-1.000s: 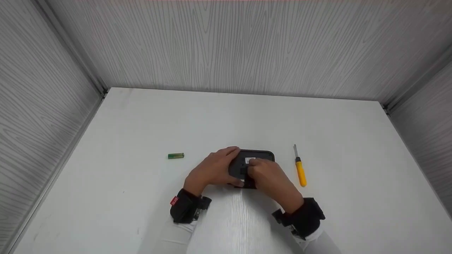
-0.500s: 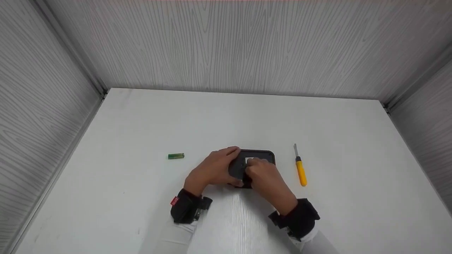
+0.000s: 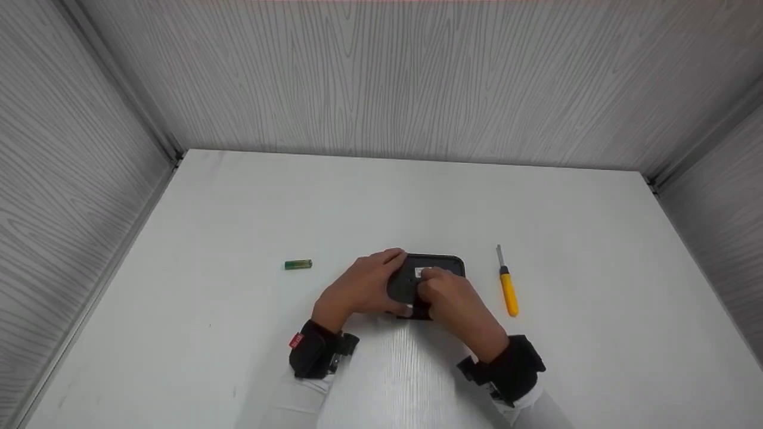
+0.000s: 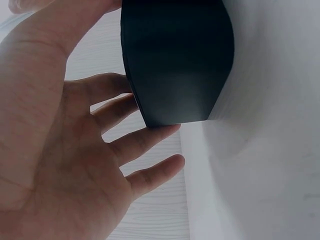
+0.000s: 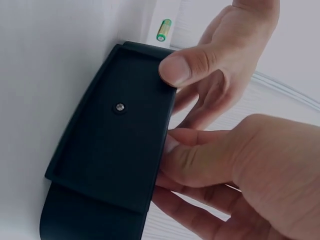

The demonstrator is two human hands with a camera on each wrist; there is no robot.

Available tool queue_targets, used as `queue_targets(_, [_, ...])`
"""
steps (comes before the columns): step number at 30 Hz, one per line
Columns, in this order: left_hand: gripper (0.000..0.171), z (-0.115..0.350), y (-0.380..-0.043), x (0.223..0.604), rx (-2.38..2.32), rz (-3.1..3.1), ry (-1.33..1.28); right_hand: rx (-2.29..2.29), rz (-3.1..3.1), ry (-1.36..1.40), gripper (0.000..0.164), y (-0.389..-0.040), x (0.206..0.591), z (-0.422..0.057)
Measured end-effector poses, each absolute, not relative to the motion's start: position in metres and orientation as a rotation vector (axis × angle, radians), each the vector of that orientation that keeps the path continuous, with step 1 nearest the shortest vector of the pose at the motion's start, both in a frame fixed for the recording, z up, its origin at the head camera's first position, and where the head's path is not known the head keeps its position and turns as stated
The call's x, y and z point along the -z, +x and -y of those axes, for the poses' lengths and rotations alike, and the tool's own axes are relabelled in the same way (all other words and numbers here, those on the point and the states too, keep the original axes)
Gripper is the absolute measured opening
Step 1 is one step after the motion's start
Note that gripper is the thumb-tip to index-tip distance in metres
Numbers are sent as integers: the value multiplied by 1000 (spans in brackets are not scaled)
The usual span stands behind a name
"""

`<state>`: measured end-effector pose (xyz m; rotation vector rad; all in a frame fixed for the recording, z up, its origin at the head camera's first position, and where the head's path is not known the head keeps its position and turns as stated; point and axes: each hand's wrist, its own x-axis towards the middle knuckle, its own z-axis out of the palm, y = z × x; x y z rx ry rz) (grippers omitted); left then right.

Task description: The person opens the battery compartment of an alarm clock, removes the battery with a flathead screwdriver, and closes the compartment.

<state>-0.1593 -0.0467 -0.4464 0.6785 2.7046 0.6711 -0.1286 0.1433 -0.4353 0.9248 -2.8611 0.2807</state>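
A black plastic device (image 3: 438, 262) with rounded corners and a small white label lies on the white table between both hands. My left hand (image 3: 366, 286) grips its left end, thumb along the near side and fingers at the far side. In the right wrist view a screw sits in a side face of the device (image 5: 100, 150). My right hand (image 3: 456, 298) has its fingers curled against the upper face, thumb and index finger pinching there; the exact part between them is hidden. The left wrist view shows the left fingers (image 4: 145, 142) touching the device's end.
Left of the hands lies a green battery (image 3: 298, 264). To the right is a screwdriver (image 3: 506, 286) with a yellow handle, its tip pointing away. Grey wood-grain panels (image 3: 381, 83) wall the white table (image 3: 381, 196) at the back and both sides.
My right hand shifts slightly left over the device, then back right, its fingers staying at the upper face. The left hand keeps its hold. Battery and screwdriver have not moved.
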Motion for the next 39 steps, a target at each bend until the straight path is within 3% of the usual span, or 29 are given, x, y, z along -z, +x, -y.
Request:
queue_targets(16, [103,44,-161,448,-613,-2699,678,-541,2919,935,6,-140,434,-169])
queue_targets(25, [103,45,-161,448,-599,-2701,684,-679,2924,833,65,-148,426,-191])
queue_targets(29, [102,45,-160,446,-617,-2702,667,-673,2948,815,77,-151,424,-197])
queue_targets(33, [103,46,-160,446,-621,-2701,656,-656,2947,798,66,-152,424,-199])
queue_targets(39, [104,46,-160,446,-610,-2701,667,-618,2845,891,24,-149,427,-188])
